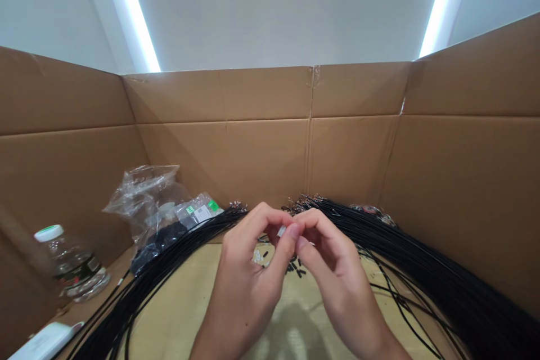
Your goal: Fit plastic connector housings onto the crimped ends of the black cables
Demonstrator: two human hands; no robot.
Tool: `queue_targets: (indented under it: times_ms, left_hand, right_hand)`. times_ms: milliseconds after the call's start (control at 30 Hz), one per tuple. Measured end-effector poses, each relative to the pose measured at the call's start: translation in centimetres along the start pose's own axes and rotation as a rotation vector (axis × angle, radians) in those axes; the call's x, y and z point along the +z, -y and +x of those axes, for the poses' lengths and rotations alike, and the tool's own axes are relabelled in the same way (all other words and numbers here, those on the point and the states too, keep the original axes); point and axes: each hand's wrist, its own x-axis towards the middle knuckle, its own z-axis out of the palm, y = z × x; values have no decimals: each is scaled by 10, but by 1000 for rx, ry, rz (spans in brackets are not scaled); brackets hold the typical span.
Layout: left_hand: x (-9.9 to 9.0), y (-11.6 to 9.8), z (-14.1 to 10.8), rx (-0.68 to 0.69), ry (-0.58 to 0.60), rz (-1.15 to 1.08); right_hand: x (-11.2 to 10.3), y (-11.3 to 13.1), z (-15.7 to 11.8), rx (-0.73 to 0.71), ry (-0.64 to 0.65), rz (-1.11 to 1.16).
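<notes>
My left hand (248,275) and my right hand (343,273) meet at their fingertips in the middle of the view. Between my left thumb and forefinger is a small white plastic piece (281,231), partly covered by the fingers. The right thumb and forefinger are pinched right beside it, and what they grip is hidden. Beneath the hands, several small black pieces (300,273) and small white pieces (258,256) lie scattered on the yellowish work surface (177,298).
Bundles of black cables lie at the left (169,261) and right (405,259). Clear plastic bags (145,197), a water bottle (73,267) and a white object (48,343) are on the left. Tall cardboard walls (228,146) surround the surface.
</notes>
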Motion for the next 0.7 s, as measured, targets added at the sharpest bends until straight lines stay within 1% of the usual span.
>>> queue_targets:
  times_ms: [67,133,233,333,433,500,567,700]
  left_hand:
    - [0,-1,0,34,-16,13]
    - [1,-1,0,49,-33,25]
    - [2,-1,0,38,-41,25]
    - [2,-1,0,26,-36,5]
    - [0,-2,0,24,-19,-8]
    - [0,-2,0,9,-13,-5]
    - [0,-2,0,-29,-1,-23]
    - [0,-1,2,-138,20,-120]
  right_hand:
    - [-5,0,3,70,39,162]
    - [-9,0,6,81,24,275]
    - [-10,-1,7,119,4,384]
    - [-10,-1,6,222,29,496]
    - [-11,-2,5,281,33,526]
    - [-11,-3,5,273,14,499]
    - [-11,-4,5,228,0,427]
    - [-7,-7,5,42,-11,269]
